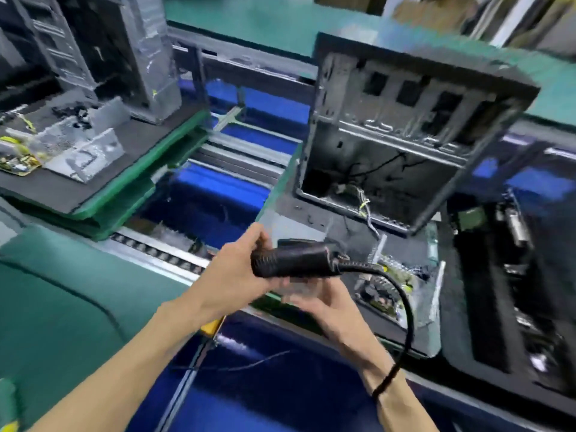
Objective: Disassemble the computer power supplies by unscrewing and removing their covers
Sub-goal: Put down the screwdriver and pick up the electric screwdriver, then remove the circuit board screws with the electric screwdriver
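Fingers (249, 244) of left hand (237, 272) wrapped around electric screwdriver (296, 258); right hand (324, 304) open beneath. Opened power supply (389, 285) on tabletop (311, 213) just right. Between unscrewing steps, probably; next: aim bit at a screw.

I see a black power screwdriver (296, 258) with a black cord (405, 310) at lower centre. The open computer case (405, 135) at upper right is grey and black. Green trays (131, 182) sit left; the conveyor (205, 198) shows vivid blue.
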Demonstrator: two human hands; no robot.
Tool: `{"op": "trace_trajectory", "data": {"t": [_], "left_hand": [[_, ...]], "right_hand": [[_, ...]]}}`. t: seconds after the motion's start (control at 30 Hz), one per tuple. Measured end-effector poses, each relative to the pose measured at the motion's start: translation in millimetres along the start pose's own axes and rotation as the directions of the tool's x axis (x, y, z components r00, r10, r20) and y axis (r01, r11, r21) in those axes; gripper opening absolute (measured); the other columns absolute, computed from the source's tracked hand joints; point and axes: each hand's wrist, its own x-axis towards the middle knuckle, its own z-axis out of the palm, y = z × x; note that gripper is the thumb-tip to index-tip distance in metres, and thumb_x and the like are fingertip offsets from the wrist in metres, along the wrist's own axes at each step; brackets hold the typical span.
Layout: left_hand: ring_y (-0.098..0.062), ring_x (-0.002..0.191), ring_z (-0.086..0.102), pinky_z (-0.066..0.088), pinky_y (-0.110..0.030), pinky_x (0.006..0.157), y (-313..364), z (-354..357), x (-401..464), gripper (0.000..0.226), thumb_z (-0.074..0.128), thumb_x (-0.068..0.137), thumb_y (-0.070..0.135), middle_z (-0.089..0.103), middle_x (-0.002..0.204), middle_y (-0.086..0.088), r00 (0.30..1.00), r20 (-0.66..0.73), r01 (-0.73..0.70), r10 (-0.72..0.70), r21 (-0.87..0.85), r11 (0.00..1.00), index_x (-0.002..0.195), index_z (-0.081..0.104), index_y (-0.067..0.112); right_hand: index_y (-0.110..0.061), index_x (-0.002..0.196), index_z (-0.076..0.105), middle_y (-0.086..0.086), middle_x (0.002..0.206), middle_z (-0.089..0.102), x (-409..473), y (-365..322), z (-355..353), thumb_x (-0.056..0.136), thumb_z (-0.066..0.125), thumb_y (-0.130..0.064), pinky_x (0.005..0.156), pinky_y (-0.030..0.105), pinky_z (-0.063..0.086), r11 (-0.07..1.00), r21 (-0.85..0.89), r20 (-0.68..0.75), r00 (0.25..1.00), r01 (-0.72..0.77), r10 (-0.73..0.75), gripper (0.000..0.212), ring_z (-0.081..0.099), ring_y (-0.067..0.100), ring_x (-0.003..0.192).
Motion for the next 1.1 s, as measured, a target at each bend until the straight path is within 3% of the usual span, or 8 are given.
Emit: {"op": "trace_trajectory", "data": {"t": [0.1, 0.2, 0.37, 0.53, 0.67, 0.8, 0.93, 1.1], "left_hand": [[-0.015, 0.070, 0.053, 0.046, -0.037, 0.065, 42.8, 46.3, 23.2, 0.047, 0.080, 0.067, 0.019, 0.063, 0.090, -0.003, 0.968, 0.249, -0.008, 0.027, -0.077, 0.997, 0.094, 0.043, 0.022], [-0.019, 0.102, 0.063, 0.052, -0.036, 0.089, 72.2, 84.9, 41.0, 0.060, 0.084, 0.073, 0.011, 0.063, 0.111, 0.005, 0.920, 0.387, 0.001, 0.060, -0.156, 0.988, 0.124, 0.052, 0.011], [-0.016, 0.082, 0.073, 0.057, -0.028, 0.072, 96.8, 117.4, 65.8, 0.045, 0.084, 0.075, 0.034, 0.071, 0.091, 0.014, 0.833, 0.547, 0.025, 0.081, -0.184, 0.983, 0.096, 0.048, 0.016], [0.003, 0.071, 0.066, 0.045, -0.007, 0.066, 96.2, 124.1, 94.0, 0.028, 0.072, 0.091, 0.033, 0.075, 0.080, 0.011, 0.793, 0.604, 0.081, 0.078, -0.231, 0.970, 0.091, 0.051, 0.014], [0.003, 0.070, 0.063, 0.046, -0.009, 0.066, 86.4, 124.8, 117.2, 0.025, 0.065, 0.095, 0.036, 0.071, 0.074, 0.012, 0.711, 0.689, 0.033, 0.139, -0.231, 0.972, 0.088, 0.054, 0.014], [-0.013, 0.085, 0.072, 0.056, -0.042, 0.085, 52.0, 131.6, 153.6, 0.014, 0.066, 0.095, 0.021, 0.076, 0.089, -0.002, 0.833, 0.540, -0.044, 0.121, -0.152, 0.987, 0.090, 0.060, 0.009], [-0.001, 0.082, 0.055, 0.044, -0.026, 0.079, 25.5, 154.8, 167.8, 0.008, 0.067, 0.093, 0.022, 0.063, 0.092, 0.011, 0.866, 0.443, -0.280, 0.232, 0.044, 0.959, 0.097, 0.059, 0.021], [-0.017, 0.110, 0.053, 0.035, -0.035, 0.102, 29.0, 197.0, 180.3, 0.018, 0.062, 0.093, 0.030, 0.063, 0.109, 0.006, 0.712, 0.558, -0.597, 0.427, 0.160, 0.786, 0.110, 0.063, 0.024]], "right_hand": [[-0.016, 0.138, 0.051, 0.009, 0.138, 0.065, -25.1, -17.4, -24.9, 0.090, 0.073, -0.008, 0.111, 0.039, 0.045, 0.974, -0.099, -0.134, 0.967, 0.205, -0.218, 0.053, 0.060, 0.025, 0.128], [-0.016, 0.132, 0.056, -0.005, 0.120, 0.074, -38.4, -38.7, -44.7, 0.092, 0.064, -0.015, 0.099, 0.024, 0.052, 0.954, -0.048, -0.326, 0.898, 0.295, -0.294, 0.041, 0.067, 0.011, 0.116], [-0.039, 0.122, 0.068, 0.004, 0.109, 0.073, -51.1, -49.7, -72.7, 0.083, 0.070, -0.055, 0.096, 0.044, 0.057, 0.948, 0.091, -0.658, 0.733, 0.306, -0.173, 0.042, 0.071, 0.020, 0.103], [-0.024, 0.133, 0.055, 0.012, 0.090, 0.066, -48.2, -53.8, -96.8, 0.083, 0.045, -0.080, 0.092, 0.039, 0.053, 0.876, 0.264, -0.660, 0.738, 0.404, -0.141, 0.077, 0.065, 0.022, 0.090], [-0.025, 0.134, 0.055, 0.009, 0.087, 0.067, -42.5, -49.4, -109.4, 0.093, 0.035, -0.064, 0.092, 0.037, 0.054, 0.900, 0.169, -0.698, 0.693, 0.401, -0.178, 0.060, 0.065, 0.020, 0.087], [-0.022, 0.130, 0.059, 0.005, 0.082, 0.064, -42.9, -51.7, -126.7, 0.091, 0.047, -0.058, 0.084, 0.040, 0.050, 0.870, 0.115, -0.765, 0.602, 0.479, -0.230, 0.055, 0.063, 0.017, 0.078], [-0.020, 0.130, 0.053, 0.004, 0.082, 0.059, -41.6, -53.6, -139.4, 0.077, 0.078, -0.063, 0.077, 0.041, 0.050, 0.838, -0.047, -0.820, 0.459, 0.543, -0.343, 0.073, 0.056, 0.019, 0.074], [-0.028, 0.081, 0.066, -0.004, 0.051, 0.046, -34.2, -47.1, -155.2, 0.085, 0.071, -0.027, 0.053, 0.030, 0.040, 0.825, -0.301, -0.896, 0.156, 0.478, -0.416, 0.006, 0.043, 0.015, 0.045]]}}
